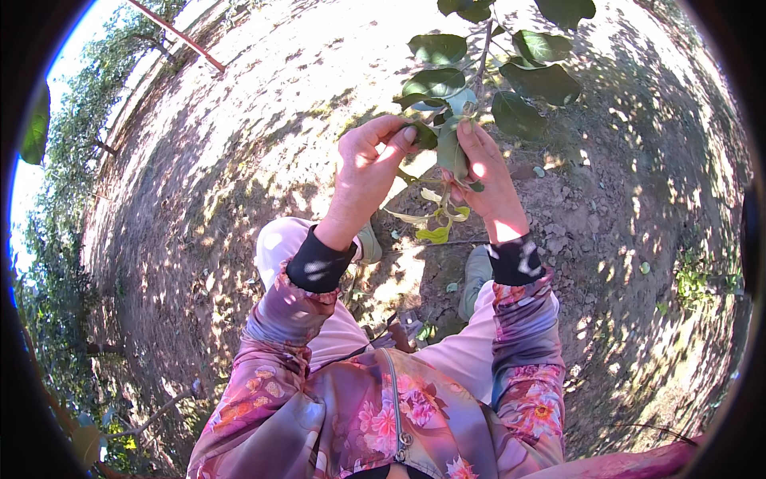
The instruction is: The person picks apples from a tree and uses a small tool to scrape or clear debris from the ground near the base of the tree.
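Note:
A leafy tree branch (483,57) comes in from the top of the view, with broad dark green leaves (519,115) along it. My left hand (370,161) pinches a dark leaf (425,136) between thumb and fingers. Close beside it, my right hand (488,167) grips the shoot near its end, its thumb against a paler green leaf (452,149). Below the right fingers hangs a shoot tip with small yellow-green leaves (435,233). The fingers of the right hand partly hide the stem.
Dry soil (574,233) dappled with shade surrounds my shoes (476,278). A small round green fruit (644,267) lies at right. Trees (54,257) line the left edge, and a reddish pole (179,37) slants at upper left. A bare twig (152,417) reaches in at lower left.

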Available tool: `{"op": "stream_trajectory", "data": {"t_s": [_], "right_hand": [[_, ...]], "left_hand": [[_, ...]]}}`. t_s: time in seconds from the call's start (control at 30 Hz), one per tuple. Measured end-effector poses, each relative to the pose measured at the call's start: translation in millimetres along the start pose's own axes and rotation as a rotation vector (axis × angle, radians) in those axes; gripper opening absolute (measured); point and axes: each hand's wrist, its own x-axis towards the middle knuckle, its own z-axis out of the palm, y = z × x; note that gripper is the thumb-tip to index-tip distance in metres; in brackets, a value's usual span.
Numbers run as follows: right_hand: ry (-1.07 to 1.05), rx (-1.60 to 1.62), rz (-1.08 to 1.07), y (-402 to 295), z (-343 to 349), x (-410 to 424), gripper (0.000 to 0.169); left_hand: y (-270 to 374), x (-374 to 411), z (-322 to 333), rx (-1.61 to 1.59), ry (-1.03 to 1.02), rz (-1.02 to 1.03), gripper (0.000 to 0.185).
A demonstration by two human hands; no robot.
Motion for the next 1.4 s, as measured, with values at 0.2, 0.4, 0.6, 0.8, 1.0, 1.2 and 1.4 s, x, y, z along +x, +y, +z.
{"op": "stream_trajectory", "data": {"t_s": [0.2, 0.4, 0.6, 0.8, 1.0, 1.2, 1.4], "right_hand": [[0.029, -0.071, 0.004, 0, 0, -2, 0.034], [-0.072, -0.053, 0.028, 4, 7, -6, 0.032], [0.027, 0.106, -0.042, -4, -13, -1, 0.033], [0.066, 0.100, -0.128, -7, -20, 0, 0.032], [0.025, -0.016, -0.193, 4, -21, 6, 0.031], [0.101, -0.063, -0.162, 12, -3, 7, 0.026], [0.067, -0.080, -0.165, 11, -6, 10, 0.024]], "left_hand": [[-12, 7, 1, 0.000, 0.067, -0.052, 0.012], [-35, 22, -6, 0.172, 0.157, 0.038, 0.011], [-59, 35, -40, 0.282, 0.262, -0.073, 0.014], [-36, -33, -65, 0.489, -0.746, -0.209, 0.018], [2, -49, -45, 0.479, -0.579, -0.149, 0.022], [11, -39, -4, 0.550, -0.344, 0.162, 0.028], [-16, -42, -2, 0.576, -0.238, 0.093, 0.014]]}}
